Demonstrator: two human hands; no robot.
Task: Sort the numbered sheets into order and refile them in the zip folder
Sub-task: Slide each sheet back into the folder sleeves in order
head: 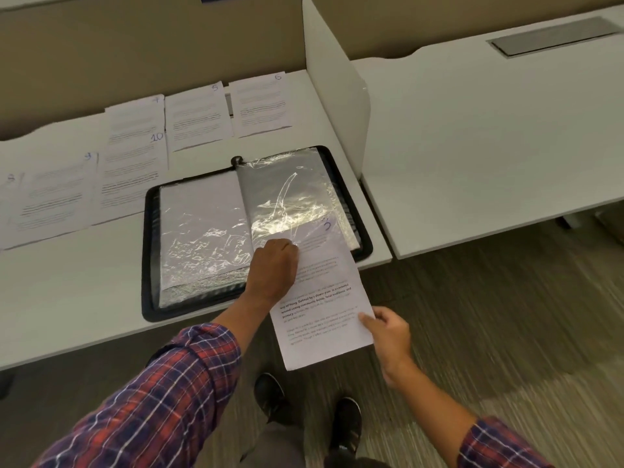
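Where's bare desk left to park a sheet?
Free: the desk front-left, between sheet 9 behind and the zip folder on its right; also the neighbouring desk past the divider, bare but for a grey hatch. Crowded: sheet 4, sheet 5, sheet 6 and sheet 10 tile the back; left hand and right hand work a loose sheet at the folder.

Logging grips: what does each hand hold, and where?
Right hand pinches the sheet at its lower right edge; left hand seems to pinch the sleeve at its opening.

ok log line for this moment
sheet: partly inside sleeve | left hand: grips sleeve edge | right hand: pinches sheet edge | zip folder: open on desk
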